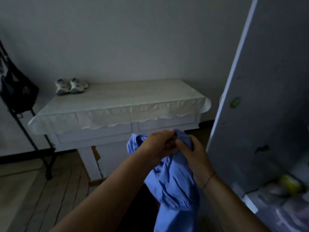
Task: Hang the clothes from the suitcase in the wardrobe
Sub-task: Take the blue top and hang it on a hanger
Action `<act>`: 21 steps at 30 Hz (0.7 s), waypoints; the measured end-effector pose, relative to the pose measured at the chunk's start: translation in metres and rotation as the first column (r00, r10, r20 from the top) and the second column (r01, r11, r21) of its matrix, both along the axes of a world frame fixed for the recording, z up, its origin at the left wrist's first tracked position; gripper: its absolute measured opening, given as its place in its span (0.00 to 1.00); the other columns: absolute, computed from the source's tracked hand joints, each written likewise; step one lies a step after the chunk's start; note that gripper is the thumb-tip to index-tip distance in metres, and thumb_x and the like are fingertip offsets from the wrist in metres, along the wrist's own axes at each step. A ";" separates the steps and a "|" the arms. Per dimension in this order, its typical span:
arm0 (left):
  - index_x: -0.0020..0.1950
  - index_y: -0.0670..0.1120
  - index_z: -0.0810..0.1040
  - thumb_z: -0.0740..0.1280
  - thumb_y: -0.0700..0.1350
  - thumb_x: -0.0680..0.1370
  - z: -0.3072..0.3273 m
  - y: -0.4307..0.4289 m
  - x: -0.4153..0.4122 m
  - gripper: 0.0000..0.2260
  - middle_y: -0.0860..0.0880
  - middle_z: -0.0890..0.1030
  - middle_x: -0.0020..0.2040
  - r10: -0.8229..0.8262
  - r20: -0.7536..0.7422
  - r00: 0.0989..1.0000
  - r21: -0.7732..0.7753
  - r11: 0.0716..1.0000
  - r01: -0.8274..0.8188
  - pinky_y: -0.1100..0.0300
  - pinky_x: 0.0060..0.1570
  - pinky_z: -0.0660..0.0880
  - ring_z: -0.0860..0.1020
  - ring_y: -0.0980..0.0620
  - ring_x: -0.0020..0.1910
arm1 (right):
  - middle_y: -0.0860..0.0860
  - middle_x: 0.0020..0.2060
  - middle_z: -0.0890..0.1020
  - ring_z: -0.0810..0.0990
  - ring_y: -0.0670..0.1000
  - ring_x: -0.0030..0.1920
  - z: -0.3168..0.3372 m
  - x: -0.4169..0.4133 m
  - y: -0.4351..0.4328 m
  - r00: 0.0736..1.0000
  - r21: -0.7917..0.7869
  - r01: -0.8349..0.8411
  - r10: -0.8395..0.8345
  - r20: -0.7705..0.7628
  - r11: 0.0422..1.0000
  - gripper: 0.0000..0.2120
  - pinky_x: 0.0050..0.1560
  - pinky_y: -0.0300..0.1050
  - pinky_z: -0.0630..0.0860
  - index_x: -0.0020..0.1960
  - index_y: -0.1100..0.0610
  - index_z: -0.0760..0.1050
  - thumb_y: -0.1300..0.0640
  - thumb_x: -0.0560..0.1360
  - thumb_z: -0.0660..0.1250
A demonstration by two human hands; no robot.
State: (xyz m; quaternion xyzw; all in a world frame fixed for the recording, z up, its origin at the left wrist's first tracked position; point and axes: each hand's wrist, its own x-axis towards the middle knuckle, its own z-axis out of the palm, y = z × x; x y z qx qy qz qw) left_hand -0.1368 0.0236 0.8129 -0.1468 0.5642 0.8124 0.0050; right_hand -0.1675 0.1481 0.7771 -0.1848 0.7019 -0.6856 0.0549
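holding one blue garment (173, 185) up in front of you, you are early in the job as far as this view tells. your left hand (158, 144) is clenched on the bunched top edge of the cloth, and your right hand (194, 156) pinches the same edge just beside it, fingers curled into the folds. the rest of the garment hangs down between your forearms, off the floor, near the table (117, 111) and left of the wardrobe door (260, 81).

done so far, by my reading: this piece is in your hands and not in the suitcase. left to do: no hanger shows in either hand or on the cloth, so fitting one and getting it onto the rail both seem to be ahead. the rail itself is out of view, so you cannot tell whether anything hangs there yet.

the door stands open at the right. low behind it a shelf (250, 205) carries a blurred heap of pale things with something yellow among them; what they are is not clear. a dark shape (133, 211) low between your arms may be the suitcase, but that and its contents cannot be made out. far left, a dark bag (18, 92) hangs from a rack (33, 144), and a pair of shoes (71, 86) sits on the far left corner of the table.
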 end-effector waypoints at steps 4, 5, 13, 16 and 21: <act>0.44 0.45 0.81 0.68 0.44 0.76 0.013 -0.012 -0.009 0.05 0.48 0.79 0.36 -0.088 -0.107 0.990 -0.446 0.895 0.031 0.64 0.33 0.76 0.76 0.56 0.33 | 0.55 0.37 0.81 0.80 0.50 0.41 0.020 -0.020 0.036 0.989 -0.044 0.147 -0.147 0.002 0.988 0.13 0.38 0.37 0.75 0.43 0.62 0.78 0.51 0.75 0.66; 0.44 0.45 0.81 0.70 0.45 0.75 0.012 -0.016 -0.014 0.04 0.48 0.79 0.37 -0.080 -0.145 0.986 -0.534 0.846 -0.010 0.62 0.35 0.76 0.76 0.55 0.35 | 0.54 0.36 0.80 0.79 0.47 0.40 0.028 -0.023 0.046 0.988 -0.099 0.152 -0.150 0.024 0.983 0.16 0.36 0.33 0.74 0.44 0.63 0.77 0.48 0.73 0.68; 0.55 0.53 0.79 0.69 0.51 0.75 -0.023 0.007 -0.049 0.09 0.55 0.77 0.52 -0.422 -0.173 0.890 -0.870 0.489 0.063 0.59 0.56 0.71 0.75 0.56 0.54 | 0.57 0.41 0.83 0.82 0.55 0.45 0.071 -0.034 0.124 0.961 -0.359 0.202 -0.114 0.251 0.911 0.26 0.46 0.43 0.80 0.47 0.60 0.79 0.37 0.66 0.69; 0.38 0.53 0.76 0.68 0.46 0.77 -0.022 0.034 -0.063 0.08 0.48 0.79 0.41 -0.501 -0.257 0.826 -0.821 0.564 0.086 0.60 0.44 0.73 0.77 0.56 0.40 | 0.57 0.41 0.84 0.83 0.54 0.43 0.076 -0.032 0.156 0.950 -0.367 0.213 -0.104 0.296 0.906 0.28 0.47 0.47 0.80 0.46 0.59 0.80 0.35 0.62 0.72; 0.39 0.35 0.73 0.63 0.46 0.80 0.007 0.096 -0.085 0.16 0.49 0.73 0.31 -0.473 -0.394 0.788 -0.616 0.773 0.156 0.64 0.35 0.70 0.71 0.57 0.32 | 0.56 0.41 0.83 0.80 0.51 0.42 0.076 -0.046 0.219 0.844 -0.092 0.535 -0.533 0.048 0.839 0.18 0.41 0.37 0.77 0.46 0.64 0.79 0.48 0.74 0.66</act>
